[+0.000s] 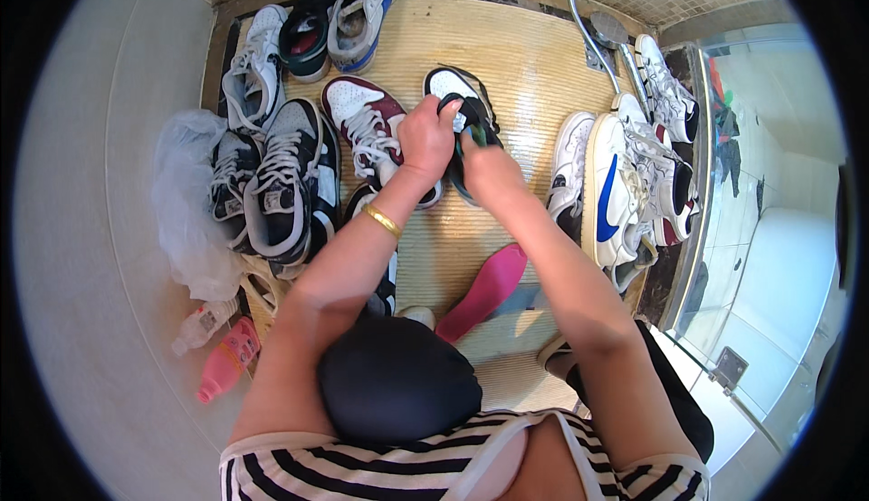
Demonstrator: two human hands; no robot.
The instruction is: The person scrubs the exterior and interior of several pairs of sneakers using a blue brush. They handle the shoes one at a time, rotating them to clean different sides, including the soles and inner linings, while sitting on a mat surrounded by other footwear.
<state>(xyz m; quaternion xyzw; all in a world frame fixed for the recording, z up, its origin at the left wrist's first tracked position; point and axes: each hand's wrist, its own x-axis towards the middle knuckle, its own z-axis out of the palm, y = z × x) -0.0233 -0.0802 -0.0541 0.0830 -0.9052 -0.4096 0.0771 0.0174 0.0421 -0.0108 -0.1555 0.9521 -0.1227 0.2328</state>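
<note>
A black-and-white sneaker (451,84) stands in front of me with its toe pointing away. My left hand (426,138) grips its black tongue near the top and pulls the opening apart. At the same opening, my right hand (494,174) is closed around a small green-and-blue item (477,136), mostly hidden by the fingers, so its kind is unclear. Just left of my left hand sits a maroon-and-white sneaker (366,121) with pale laces. On the mat nearer to me lies a pink insole (483,292).
Black-and-white sneakers (282,185) crowd the left, beside a clear plastic bag (190,195) and a pink bottle (229,358). More shoes stand at the back left. White sneakers (607,195) line the right, near a shower head (609,28) and a glass panel (753,155). Ribbed matting (468,32) covers the floor.
</note>
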